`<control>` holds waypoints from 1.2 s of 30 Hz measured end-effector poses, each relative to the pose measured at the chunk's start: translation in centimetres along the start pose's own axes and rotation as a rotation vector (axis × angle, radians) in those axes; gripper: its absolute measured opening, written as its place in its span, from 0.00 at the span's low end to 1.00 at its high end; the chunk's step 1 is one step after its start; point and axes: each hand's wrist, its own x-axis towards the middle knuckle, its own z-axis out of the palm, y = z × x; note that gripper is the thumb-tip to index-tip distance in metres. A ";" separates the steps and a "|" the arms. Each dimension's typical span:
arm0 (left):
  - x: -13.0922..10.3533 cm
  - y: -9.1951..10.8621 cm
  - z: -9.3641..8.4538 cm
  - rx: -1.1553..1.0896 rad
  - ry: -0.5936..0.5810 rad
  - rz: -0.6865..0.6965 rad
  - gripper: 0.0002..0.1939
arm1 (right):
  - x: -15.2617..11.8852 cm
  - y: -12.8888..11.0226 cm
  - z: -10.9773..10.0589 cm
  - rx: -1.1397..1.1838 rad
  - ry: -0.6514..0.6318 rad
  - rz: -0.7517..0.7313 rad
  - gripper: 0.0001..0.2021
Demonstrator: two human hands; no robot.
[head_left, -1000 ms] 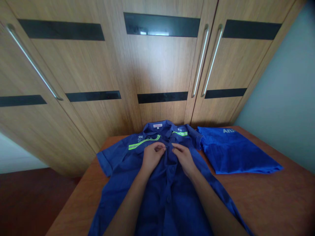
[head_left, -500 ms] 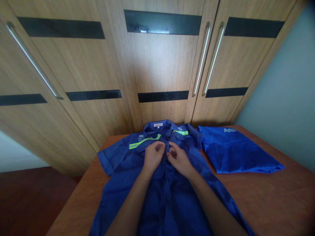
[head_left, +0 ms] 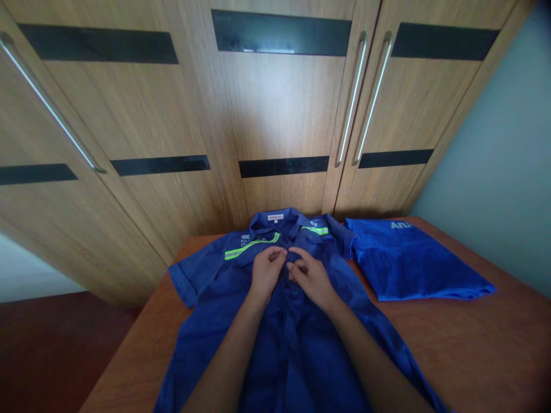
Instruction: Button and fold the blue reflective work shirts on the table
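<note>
A navy short-sleeved work shirt (head_left: 206, 321) lies front up with its collar at the far end. It has yellow-green reflective strips across the chest and a button placket down the middle. My left hand (head_left: 267, 272) pinches the placket edge just below the collar, thumb and forefinger together. Close beside it, my right hand (head_left: 309, 278) has its fingers curled on the other side of the placket, gripping the cloth. The fingertips of both hands almost meet. Whichever button lies under them is hidden.
A folded bright blue garment (head_left: 413, 264) with pale lettering lies right of the shirt on the wooden table (head_left: 482, 344). Behind the table stands a wooden wardrobe (head_left: 284, 109) with long metal handles. A pale wall (head_left: 491, 149) rises at the right.
Both hands have drawn slightly closer together at the placket, the right one shifting a little left. The view has tilted slightly; the shirt and folded garment stay in place.
</note>
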 end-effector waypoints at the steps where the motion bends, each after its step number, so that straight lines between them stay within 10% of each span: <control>1: 0.0 -0.1 0.0 0.002 0.004 -0.001 0.10 | 0.0 0.1 -0.1 -0.024 0.030 -0.006 0.17; 10: -0.6 0.5 0.7 0.152 -0.018 0.084 0.04 | -0.3 -0.6 -1.2 -0.672 0.197 -0.155 0.11; 19: -0.5 -0.1 0.7 0.267 -0.111 0.099 0.06 | 0.6 1.3 -0.6 -0.097 0.225 0.237 0.12; 31: -1.5 1.0 0.0 0.834 -0.389 0.125 0.12 | 2.9 -0.9 -0.9 -0.692 0.107 0.108 0.11; 36: -1.5 1.4 -0.5 0.910 -0.454 0.133 0.13 | 5.7 0.7 -0.4 -0.644 0.062 0.296 0.05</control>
